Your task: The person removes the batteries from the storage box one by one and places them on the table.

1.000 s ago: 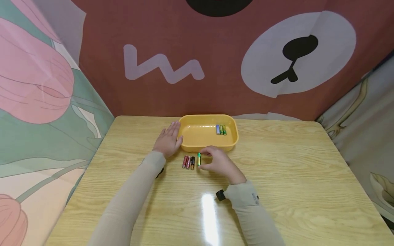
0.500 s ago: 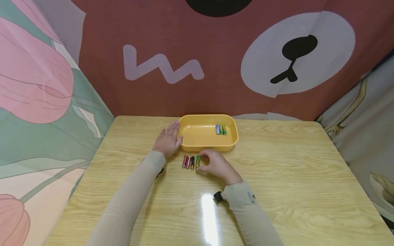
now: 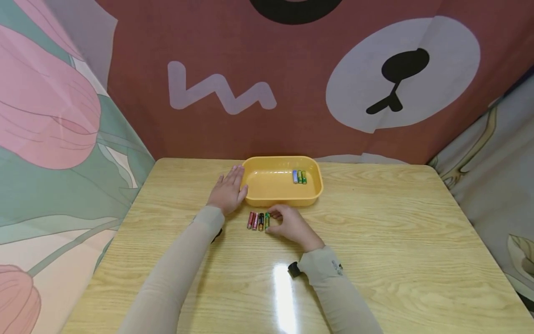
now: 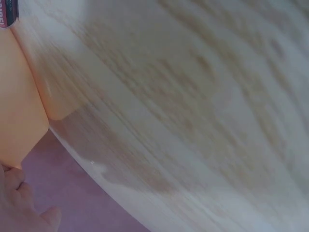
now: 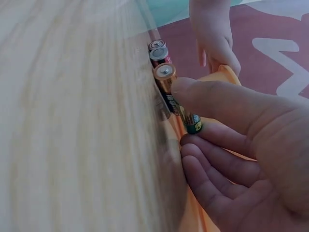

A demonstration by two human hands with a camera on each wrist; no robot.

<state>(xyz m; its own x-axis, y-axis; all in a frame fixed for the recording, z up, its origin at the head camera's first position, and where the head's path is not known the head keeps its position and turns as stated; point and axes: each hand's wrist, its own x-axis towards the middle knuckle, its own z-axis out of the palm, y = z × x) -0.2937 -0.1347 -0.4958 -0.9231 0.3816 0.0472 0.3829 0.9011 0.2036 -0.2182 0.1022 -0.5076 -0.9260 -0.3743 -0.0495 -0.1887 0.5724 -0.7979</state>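
A green AA-size battery (image 3: 267,221) stands end to end between the thumb and fingers of my right hand (image 3: 290,226), which pinches it. In the right wrist view the green battery (image 5: 192,123) sits close beside a black-and-copper battery (image 5: 165,79). Two red batteries, one (image 3: 250,220) at the row's left end and the other (image 3: 255,221), continue that row on the table. My left hand (image 3: 226,194) lies with straight fingers against the left side of a yellow tray (image 3: 275,202). Whether the green battery touches its neighbour is hard to tell.
Inside the tray, toward its right side, lie a blue battery (image 3: 295,176) and two green ones, the nearer (image 3: 299,176) and the outer (image 3: 304,177). The wood-grain table (image 3: 396,241) ends at a printed cloth backdrop (image 3: 292,125) behind the tray.
My right hand has moved left and slightly toward me with the green battery, narrowing the gap to the black-and-copper one. The left hand and tray have stayed in place.
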